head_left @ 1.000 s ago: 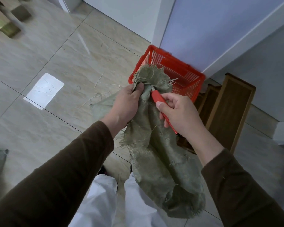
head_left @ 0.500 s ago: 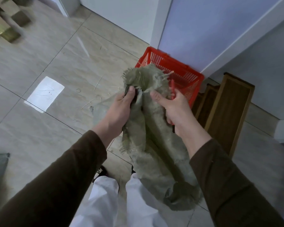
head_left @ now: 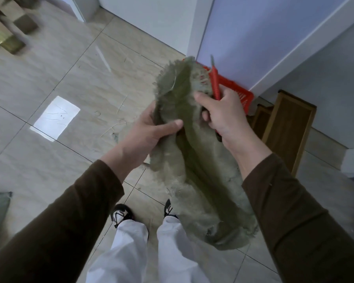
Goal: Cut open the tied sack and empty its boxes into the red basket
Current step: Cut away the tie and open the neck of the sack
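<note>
Frayed olive-green woven sack (head_left: 200, 160) held at frame centre, mouth gripped by left hand (head_left: 145, 135); right hand (head_left: 225, 115) pinches opposite edge, red-handled cutter (head_left: 215, 82) clasped too. Red plastic mesh basket (head_left: 241, 94) behind, upper right. Risk: blade snagging fabric or fingers during tipping; boxes missing basket

In my head view I see the green sack (head_left: 194, 160) held up mid-frame by both hands. My left hand (head_left: 149, 131) grips its left edge, thumb pressed across the cloth. My right hand (head_left: 223, 117) pinches the right edge near the frayed mouth and also holds a red cutter (head_left: 215, 82), blade pointing to the top of the frame. The sack hangs limp toward the lower right. The basket (head_left: 241, 94) sits behind it, mostly hidden, against the wall. Wooden frames (head_left: 288, 127) lean at right. A bright patch (head_left: 55, 118) lies on the floor (head_left: 39, 78) at left.
</note>
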{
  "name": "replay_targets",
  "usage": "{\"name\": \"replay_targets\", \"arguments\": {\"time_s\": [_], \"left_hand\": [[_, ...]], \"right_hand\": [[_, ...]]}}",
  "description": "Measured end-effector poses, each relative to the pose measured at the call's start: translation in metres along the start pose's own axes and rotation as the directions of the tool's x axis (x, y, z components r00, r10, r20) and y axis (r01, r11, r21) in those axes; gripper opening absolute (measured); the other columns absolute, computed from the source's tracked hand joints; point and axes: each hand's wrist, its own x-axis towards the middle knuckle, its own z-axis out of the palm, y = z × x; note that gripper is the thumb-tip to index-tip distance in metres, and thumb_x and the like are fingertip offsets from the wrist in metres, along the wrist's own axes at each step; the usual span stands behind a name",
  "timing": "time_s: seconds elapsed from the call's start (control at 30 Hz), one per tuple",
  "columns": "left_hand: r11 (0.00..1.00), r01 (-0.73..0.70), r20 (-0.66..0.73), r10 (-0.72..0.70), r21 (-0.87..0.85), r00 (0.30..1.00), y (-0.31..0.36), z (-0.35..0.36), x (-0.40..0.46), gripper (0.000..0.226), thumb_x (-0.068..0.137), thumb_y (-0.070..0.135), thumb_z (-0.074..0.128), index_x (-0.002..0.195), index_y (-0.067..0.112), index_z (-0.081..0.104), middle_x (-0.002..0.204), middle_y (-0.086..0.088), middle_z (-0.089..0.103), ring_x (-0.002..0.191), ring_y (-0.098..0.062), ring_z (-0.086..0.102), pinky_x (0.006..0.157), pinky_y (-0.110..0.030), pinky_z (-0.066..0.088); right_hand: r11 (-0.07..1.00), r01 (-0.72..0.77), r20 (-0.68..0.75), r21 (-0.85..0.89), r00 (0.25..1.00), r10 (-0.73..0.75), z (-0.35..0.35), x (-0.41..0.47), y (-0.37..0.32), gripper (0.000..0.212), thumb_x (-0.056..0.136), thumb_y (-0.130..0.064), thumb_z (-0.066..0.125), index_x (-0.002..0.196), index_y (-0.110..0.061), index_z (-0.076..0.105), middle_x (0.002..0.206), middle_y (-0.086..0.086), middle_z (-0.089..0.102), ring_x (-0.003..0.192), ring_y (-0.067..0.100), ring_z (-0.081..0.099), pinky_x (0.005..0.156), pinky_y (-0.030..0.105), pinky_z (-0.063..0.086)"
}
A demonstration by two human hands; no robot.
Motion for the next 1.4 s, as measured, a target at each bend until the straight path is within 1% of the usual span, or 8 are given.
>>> {"name": "replay_targets", "arguments": {"time_s": [0.2,0.4,0.6,0.83,0.97,1.13,1.27,1.4], "left_hand": [[0.955,0.022,-0.207,0.042,0.295,0.977,0.013,0.034,0.021,0.019,0.092,-0.007,0.072,0.11,-0.002,0.069,0.086,-0.002,0.076,0.075,-0.006,0.073,0.072,-0.019,0.058],[0.998,0.067,-0.498,-0.067,-0.017,0.865,0.028,-0.001,0.045,0.013,0.105,0.014,0.062,0.097,0.02,0.071,0.081,0.005,0.077,0.067,-0.007,0.073,0.057,-0.023,0.058],[0.977,-0.009,-0.573,-0.117,-0.211,0.811,0.038,-0.021,0.056,0.026,0.107,0.022,0.056,0.13,0.01,0.065,0.091,0.002,0.074,0.075,-0.012,0.073,0.064,-0.029,0.058],[0.887,-0.049,-0.442,-0.18,-0.458,0.879,0.036,-0.009,0.05,0.036,0.111,0.019,0.046,0.143,0.005,0.056,0.128,-0.016,0.076,0.112,-0.03,0.076,0.089,-0.043,0.064],[0.882,0.075,-0.291,-0.233,-0.465,0.928,0.021,0.004,0.041,0.042,0.113,0.018,0.04,0.149,0.001,0.05,0.142,-0.022,0.066,0.123,-0.033,0.069,0.089,-0.042,0.064],[0.977,0.174,-0.113,-0.188,-0.126,0.976,0.002,0.005,0.017,0.052,0.107,0.037,0.051,0.149,0.007,0.051,0.144,-0.016,0.065,0.134,-0.03,0.063,0.106,-0.042,0.055],[0.949,0.14,0.055,-0.162,0.283,0.985,-0.002,0.009,-0.002,0.07,0.084,0.022,0.086,0.142,0.016,0.049,0.124,-0.003,0.073,0.107,-0.011,0.075,0.083,-0.024,0.061],[0.913,0.094,-0.324,0.044,0.398,0.945,0.009,0.017,0.007,0.03,0.089,-0.002,0.078,0.117,0.006,0.069,0.1,-0.008,0.077,0.088,-0.019,0.074,0.088,-0.05,0.064]], "right_hand": [[0.978,0.179,0.227,-0.11,0.962,-0.15,0.011,-0.003,-0.023,0.01,0.097,-0.009,0.07,0.103,-0.012,0.078,0.048,-0.027,0.057,0.049,-0.009,0.056,0.059,0.007,0.042],[0.963,-0.069,-0.052,-0.26,0.997,0.058,-0.061,-0.011,0.011,0.021,0.093,-0.052,0.072,0.104,-0.035,0.075,0.066,-0.035,0.068,0.055,-0.012,0.063,0.066,0.02,0.048],[0.849,-0.526,0.136,-0.049,0.839,0.527,-0.085,-0.056,0.068,0.081,0.056,-0.098,0.061,0.098,-0.03,0.071,0.069,-0.008,0.071,0.041,0.003,0.047,0.042,0.02,0.032],[0.919,-0.373,0.352,0.127,0.883,0.31,-0.035,-0.079,0.081,0.107,0.047,-0.09,0.076,0.14,-0.043,0.054,0.073,-0.005,0.067,0.045,0.009,0.035,0.035,0.021,0.029],[0.938,-0.341,0.172,0.061,0.929,0.327,0.011,-0.066,0.064,0.053,0.077,-0.042,0.091,0.119,-0.04,0.061,0.107,-0.007,0.078,0.07,0.008,0.074,0.065,0.029,0.061],[0.933,-0.275,-0.073,0.234,0.951,0.299,0.03,-0.038,0.04,0.023,0.094,-0.011,0.073,0.101,-0.033,0.069,0.107,0.0,0.079,0.1,0.022,0.076,0.097,0.048,0.06],[0.918,-0.205,-0.014,0.34,0.975,0.223,0.027,-0.027,0.018,0.016,0.092,-0.01,0.077,0.101,-0.023,0.073,0.092,0.002,0.081,0.081,0.021,0.078,0.078,0.037,0.065],[0.961,-0.102,0.132,0.259,0.989,0.069,0.014,-0.024,0.012,0.016,0.086,-0.028,0.087,0.091,-0.025,0.072,0.055,-0.009,0.052,0.043,0.009,0.041,0.038,0.021,0.028]]}}
